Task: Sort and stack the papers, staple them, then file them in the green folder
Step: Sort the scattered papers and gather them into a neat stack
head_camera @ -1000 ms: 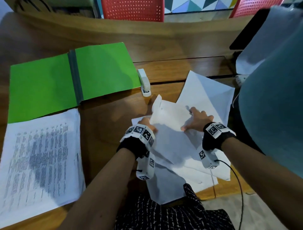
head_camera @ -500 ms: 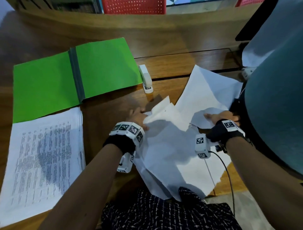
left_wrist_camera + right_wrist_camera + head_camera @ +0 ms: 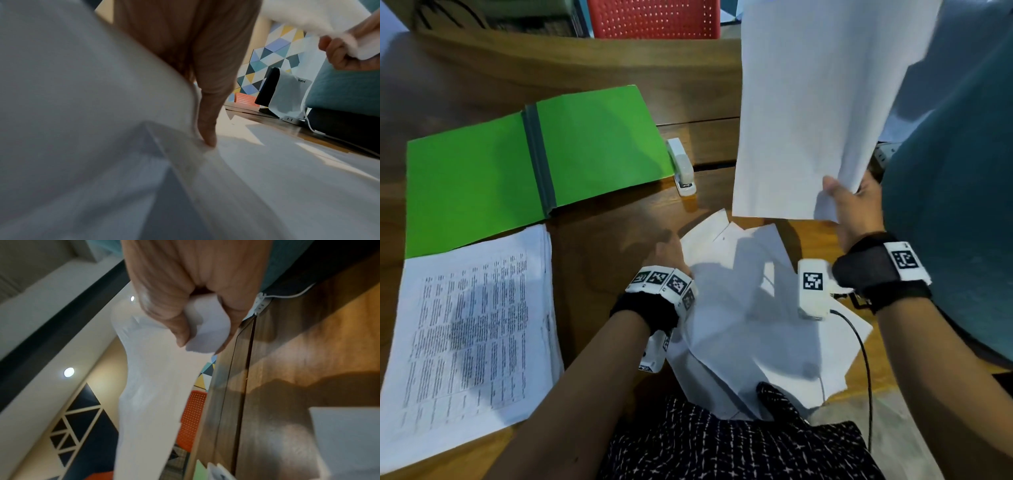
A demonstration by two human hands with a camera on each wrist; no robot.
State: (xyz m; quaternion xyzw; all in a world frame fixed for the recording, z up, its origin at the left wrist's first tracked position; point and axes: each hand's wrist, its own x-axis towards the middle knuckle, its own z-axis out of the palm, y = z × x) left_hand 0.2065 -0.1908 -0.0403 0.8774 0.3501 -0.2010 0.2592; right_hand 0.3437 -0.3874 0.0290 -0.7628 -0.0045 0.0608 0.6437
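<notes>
Sorting loose white paper sheets [image 3: 739,308] on the brown wooden desk [image 3: 602,240], my right hand [image 3: 854,209] pinches one lifted white sheet [image 3: 811,113]; my left hand [image 3: 671,253] presses the pile, fingers straight. Next, I judge, squaring them, well before the open green folder [image 3: 534,161].

An office or study room — wooden desk [image 3: 592,240], red mesh chair [image 3: 654,19], geometric wall panels [image 3: 273,53].

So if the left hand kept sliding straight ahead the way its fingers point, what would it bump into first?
Probably the small white stapler. The left hand rests on the loose white papers, fingers pointing away across the wooden table. Depth is hard to judge.
</notes>
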